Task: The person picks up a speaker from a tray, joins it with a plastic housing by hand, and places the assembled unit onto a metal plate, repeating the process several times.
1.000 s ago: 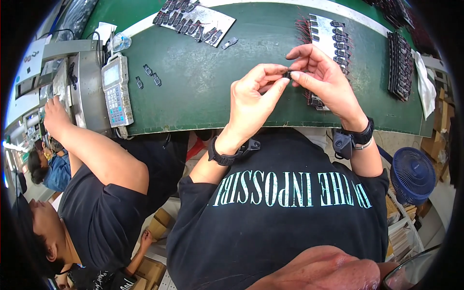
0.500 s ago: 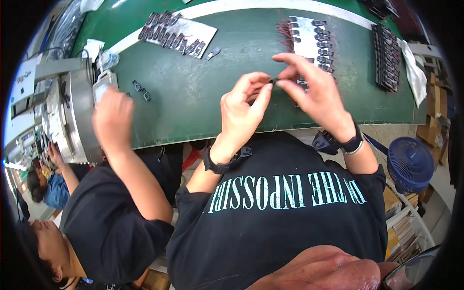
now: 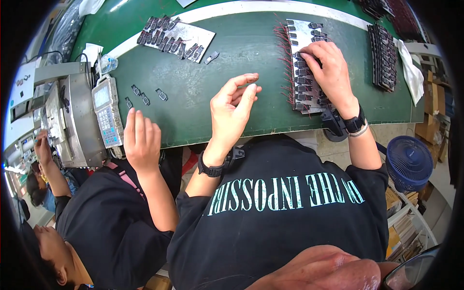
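My right hand (image 3: 329, 67) is over a white board (image 3: 302, 33) at the right of the green table. Its thumb and index finger close on a small black part (image 3: 298, 56) at the board's left column. Small black parts (image 3: 303, 80) with thin red wires line the board, their wires sticking out past its left edge. My palm and fingers cover some of the right column. To the left of the board, my left hand (image 3: 232, 108) hovers above the table, fingers curled loosely and apart from the thumb, holding nothing.
Another white board (image 3: 200, 35) with black parts lies at the far left, near several loose ones (image 3: 162, 94). A co-worker's hand (image 3: 142, 140) is by a keypad device (image 3: 107, 113). Stacked black parts (image 3: 383, 58) and a white cloth (image 3: 413, 72) sit right, above a blue fan (image 3: 410, 163).
My hands have parted: the right moved right onto the board, the left slightly left and down. The co-worker's hand moved down and right, uncovering the keypad device. Another loose part now lies there.
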### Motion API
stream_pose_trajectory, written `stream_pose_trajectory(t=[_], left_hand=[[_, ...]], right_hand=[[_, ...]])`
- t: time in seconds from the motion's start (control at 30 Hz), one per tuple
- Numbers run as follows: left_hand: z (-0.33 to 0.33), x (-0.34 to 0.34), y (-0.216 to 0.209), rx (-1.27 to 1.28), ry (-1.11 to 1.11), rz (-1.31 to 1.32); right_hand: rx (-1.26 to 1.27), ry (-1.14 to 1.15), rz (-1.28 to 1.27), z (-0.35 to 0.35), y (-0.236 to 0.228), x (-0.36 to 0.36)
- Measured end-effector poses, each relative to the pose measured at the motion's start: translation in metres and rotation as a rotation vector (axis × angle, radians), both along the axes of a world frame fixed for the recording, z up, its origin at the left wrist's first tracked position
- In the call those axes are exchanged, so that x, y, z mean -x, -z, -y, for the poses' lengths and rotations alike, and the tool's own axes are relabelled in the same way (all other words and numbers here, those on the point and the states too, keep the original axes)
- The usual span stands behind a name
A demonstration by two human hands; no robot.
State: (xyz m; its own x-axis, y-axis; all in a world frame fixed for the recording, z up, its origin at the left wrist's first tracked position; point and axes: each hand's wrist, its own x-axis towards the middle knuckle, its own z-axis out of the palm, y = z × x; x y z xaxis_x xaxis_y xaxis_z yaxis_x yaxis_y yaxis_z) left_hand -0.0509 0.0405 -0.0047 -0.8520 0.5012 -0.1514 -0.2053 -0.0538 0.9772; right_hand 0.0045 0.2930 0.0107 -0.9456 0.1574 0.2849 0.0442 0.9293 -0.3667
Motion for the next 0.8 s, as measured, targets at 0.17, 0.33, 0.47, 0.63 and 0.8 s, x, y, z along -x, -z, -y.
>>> stream_pose_trajectory(t=[0.17,0.33,0.47,0.63,0.8], left_hand=[[0.009,0.001,0.006,0.019,-0.057,-0.033],[0.024,0.006,0.009,0.086,-0.144,-0.139],[0.05,0.014,0.008,0.177,-0.344,-0.238],[0.08,0.032,0.011,0.676,-0.485,-0.686],[0.105,0.047,0.029,1.052,-0.595,-0.814]], right_hand=[[-0.075,-0.041,-0.11,-0.002,-0.004,0.006],[-0.082,-0.071,-0.072,-0.004,-0.004,0.023],[-0.044,-0.131,-0.023,0.0,0.001,0.036],[-0.033,-0.098,0.119,-0.022,-0.004,0.033],[0.108,-0.048,0.228,-0.015,0.0,0.036]])
